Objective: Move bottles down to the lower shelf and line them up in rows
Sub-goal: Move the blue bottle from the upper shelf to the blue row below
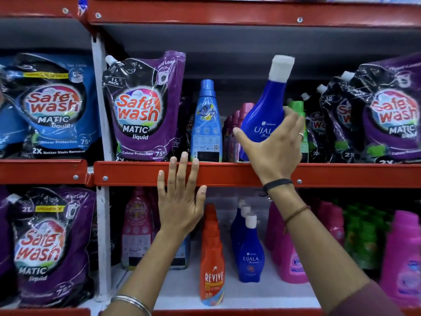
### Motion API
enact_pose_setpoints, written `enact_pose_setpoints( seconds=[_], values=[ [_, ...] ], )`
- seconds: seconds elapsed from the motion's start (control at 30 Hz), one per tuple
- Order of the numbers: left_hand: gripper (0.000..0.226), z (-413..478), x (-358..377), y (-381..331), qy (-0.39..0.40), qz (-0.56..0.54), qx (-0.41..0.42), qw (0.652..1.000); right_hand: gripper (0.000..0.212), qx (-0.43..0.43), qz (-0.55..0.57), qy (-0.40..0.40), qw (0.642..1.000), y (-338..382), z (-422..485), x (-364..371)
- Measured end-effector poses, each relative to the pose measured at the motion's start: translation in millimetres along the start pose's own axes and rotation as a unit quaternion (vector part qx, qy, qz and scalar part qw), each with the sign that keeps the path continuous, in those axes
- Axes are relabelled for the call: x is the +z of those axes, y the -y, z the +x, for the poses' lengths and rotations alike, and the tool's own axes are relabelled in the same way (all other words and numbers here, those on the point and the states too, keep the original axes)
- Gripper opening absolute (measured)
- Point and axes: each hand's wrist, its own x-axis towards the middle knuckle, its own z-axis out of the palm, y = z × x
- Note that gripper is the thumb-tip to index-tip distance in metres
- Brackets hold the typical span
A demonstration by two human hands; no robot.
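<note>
My right hand [272,145] grips a tilted Ujala bottle [265,112] at the upper shelf's front edge [227,173]. My left hand [180,201] lies open against that edge, pink bottles [237,124] crowding behind.

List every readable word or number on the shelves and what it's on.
"UJALA": blue bottle in right hand, and blue bottle below.
"REVIVE": orange bottle.
"Safe wash MATIC liquid", "75+": purple pouch.
"ALL DAY FRESHNESS": light blue bottle.
Finer print: too small to read.
</note>
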Motion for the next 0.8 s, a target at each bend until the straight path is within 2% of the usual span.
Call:
enact_pose_setpoints(
  seconds=[0.1,0.3,0.47,0.6,0.8],
  values=[
    [0.059,0,0,0,0.002,0.001,0.001,1.000,0.092,-0.008,0.020,-0.034,0.999,5,-1,-15],
    [0.059,-1,-1,0,0.003,-0.003,-0.001,1.000,0.091,-0.017,-0.014,-0.005,1.000,-12,-38,-42],
    [0.060,-1,-2,-1,0.005,-0.003,0.000,1.000,0.087,-0.007,0.014,0.068,0.998,-45,-91,-55],
    [0.059,0,-2,-2,0.005,-0.003,-0.003,1.000,0.087,0.033,0.037,0.105,0.993,-70,-137,-61],
    [0.057,0,-3,-3,0.003,-0.001,-0.004,1.000,0.087,0.102,-0.013,0.170,0.980,-109,-188,-55]
  ],
)
